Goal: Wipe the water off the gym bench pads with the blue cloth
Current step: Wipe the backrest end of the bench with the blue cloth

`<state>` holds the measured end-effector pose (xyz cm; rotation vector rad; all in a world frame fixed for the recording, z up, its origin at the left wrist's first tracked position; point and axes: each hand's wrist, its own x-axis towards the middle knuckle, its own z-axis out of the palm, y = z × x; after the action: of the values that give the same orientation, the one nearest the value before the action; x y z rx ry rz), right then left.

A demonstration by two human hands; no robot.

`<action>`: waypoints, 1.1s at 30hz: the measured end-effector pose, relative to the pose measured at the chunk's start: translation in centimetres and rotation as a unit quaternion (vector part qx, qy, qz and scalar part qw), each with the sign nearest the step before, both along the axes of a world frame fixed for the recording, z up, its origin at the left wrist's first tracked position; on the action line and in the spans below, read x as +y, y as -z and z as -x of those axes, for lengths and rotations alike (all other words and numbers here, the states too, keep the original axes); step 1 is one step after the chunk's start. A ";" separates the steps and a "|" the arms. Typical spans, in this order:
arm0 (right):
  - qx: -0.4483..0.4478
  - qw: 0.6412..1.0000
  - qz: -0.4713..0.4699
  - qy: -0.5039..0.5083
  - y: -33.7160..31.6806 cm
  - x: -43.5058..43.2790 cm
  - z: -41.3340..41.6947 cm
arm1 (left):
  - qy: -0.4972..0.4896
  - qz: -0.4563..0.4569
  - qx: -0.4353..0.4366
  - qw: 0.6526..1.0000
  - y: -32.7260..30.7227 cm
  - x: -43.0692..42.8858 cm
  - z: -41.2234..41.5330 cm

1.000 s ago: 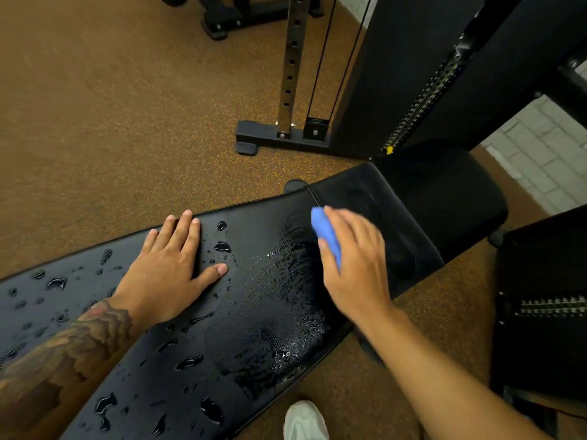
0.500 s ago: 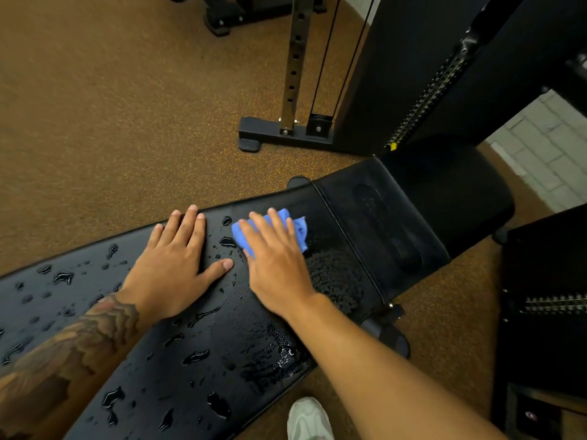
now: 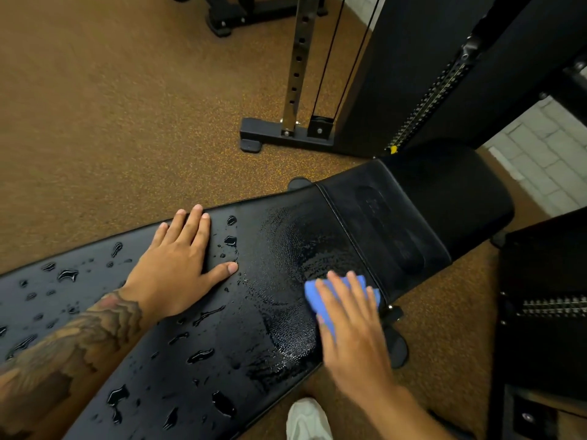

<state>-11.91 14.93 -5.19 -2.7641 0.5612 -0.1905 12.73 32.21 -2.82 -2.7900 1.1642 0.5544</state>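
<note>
While the right hand (image 3: 352, 331) presses the blue cloth (image 3: 313, 292) flat onto the long pad (image 3: 254, 312), at 5 o'clock from frame centre and just beside the seam (image 3: 346, 236) that meets the seat pad (image 3: 390, 223), its fingers (image 3: 351, 290) lie straight and slightly spread on top of the cloth and pinch nothing. Whether the thumb tucks under the cloth cannot be told. The left hand (image 3: 181, 265) rests palm-down at 8 o'clock with its fingers (image 3: 190, 230) close together and the thumb splayed, bracing on wet vinyl. Probable faults:

- The cloth is held by friction alone, so a stroke past the near edge at 6 o'clock could drop it onto the floor (image 3: 111, 122) beside the shoe (image 3: 306, 419).
- A soaked cloth would likely smear water rather than lift it. A film of fine beads already surrounds the wiped zone.
- Water pushed toward 2 o'clock may collect in the seam.
- The bracing hand may skid on the droplets (image 3: 200, 355).
- A fast stroke toward 3 o'clock could strike the hinge bracket (image 3: 394, 312) just below the pad edge.

Open room runs along the pad toward 9 o'clock, where large drops remain, though the left hand occupies the far half of that lane and would probably need to lift. The far edge at 12 o'clock borders bare floor. The cable machine base (image 3: 279, 134) stands well apart. The weight stack (image 3: 540, 306) at 3 o'clock sits near the seat pad and probably limits elbow swing.
</note>
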 end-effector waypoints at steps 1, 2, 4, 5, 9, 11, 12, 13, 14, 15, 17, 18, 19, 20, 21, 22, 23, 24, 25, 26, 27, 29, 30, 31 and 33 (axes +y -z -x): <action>0.008 1.000 0.003 0.014 -0.1 -1.4 -0.8 | 0.000 0.002 -0.001 1.000 0.0 0.0 0.0; 0.013 1.000 0.006 0.022 -0.1 -2.5 -2.1 | 0.000 0.004 -0.002 1.000 0.1 0.1 0.0; 0.022 0.999 0.018 0.027 -0.1 -3.7 -5.5 | -0.002 0.010 -0.002 1.000 0.2 0.2 0.1; 0.022 0.999 0.021 0.028 0.0 -3.7 -7.4 | -0.003 0.011 -0.002 1.000 0.2 0.2 0.1; 0.017 1.000 0.005 -0.002 0.2 -0.5 -10.1 | -0.007 0.014 0.006 1.000 0.0 0.1 0.3; 0.024 0.997 -0.003 -0.070 -0.2 1.5 -7.0 | -0.016 0.024 0.015 0.999 -0.2 0.4 0.5; 0.030 0.994 -0.006 -0.103 -0.5 2.0 -5.0 | -0.019 0.031 0.017 0.999 -0.3 0.7 0.8; 0.036 0.991 -0.008 -0.126 -0.8 1.9 -3.1 | -0.020 0.038 0.015 0.999 -0.3 1.1 1.1; 0.037 0.990 -0.006 -0.137 -0.9 1.2 -1.9 | -0.019 0.044 0.010 0.999 -0.4 1.6 1.5; 0.031 0.991 -0.001 -0.134 -0.8 -0.1 -1.5 | -0.019 0.046 0.004 0.999 -0.5 2.1 1.9; 0.032 0.995 0.014 -0.095 -0.5 -2.8 -2.8 | -0.025 0.043 0.001 0.999 -0.7 3.3 2.5; 0.034 0.997 0.022 -0.066 -0.5 -3.9 -4.2 | -0.031 0.040 0.001 0.999 -0.8 3.8 2.7; 0.033 0.998 0.027 -0.039 -0.5 -4.7 -6.0 | -0.038 0.036 0.000 0.999 -0.8 4.2 2.8; 0.030 0.999 0.030 -0.018 -0.5 -5.2 -8.0 | -0.043 0.033 -0.002 0.999 -0.7 4.5 2.9; 0.027 0.999 0.029 -0.003 -0.4 -5.2 -10.0 | -0.047 0.033 -0.001 0.998 -0.7 4.7 3.0; 0.026 0.999 0.022 0.007 -0.2 -4.6 -11.9 | -0.049 0.035 0.002 0.998 -0.7 4.7 3.0; 0.024 1.000 0.014 0.005 0.0 -3.4 -13.3 | -0.052 0.039 0.007 0.998 -0.6 4.8 3.1; 0.018 1.000 0.011 -0.014 0.1 -1.9 -14.2 | -0.053 0.042 0.010 0.998 -0.6 4.7 3.1; 0.006 0.999 0.013 -0.052 0.2 -0.2 -14.4 | -0.054 0.044 0.011 0.998 -0.6 4.8 3.1; 0.000 0.994 0.010 -0.104 0.2 1.4 -13.9 | -0.053 0.046 0.010 0.997 -0.7 4.9 3.2; 0.003 0.987 -0.001 -0.164 0.0 2.5 -12.8 | -0.053 0.050 0.009 0.997 -0.7 5.1 3.2; 0.018 0.963 -0.043 -0.264 -1.0 3.0 -10.1 | -0.054 0.057 0.003 0.997 -1.0 5.8 3.2; 0.015 0.954 -0.066 -0.293 -1.5 2.3 -9.0 | -0.054 0.057 0.001 0.997 -1.2 6.3 3.2; -0.001 0.952 -0.085 -0.295 -1.9 1.2 -8.5 | -0.055 0.055 -0.002 0.997 -1.4 6.8 3.0; -0.051 0.969 -0.115 -0.215 -2.4 -1.1 -9.1 | -0.060 0.048 -0.004 0.997 -1.6 8.1 2.5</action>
<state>-2.81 13.80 -2.82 -2.5552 -0.0488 -0.1535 10.19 40.29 -1.20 -2.9558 1.0558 0.5091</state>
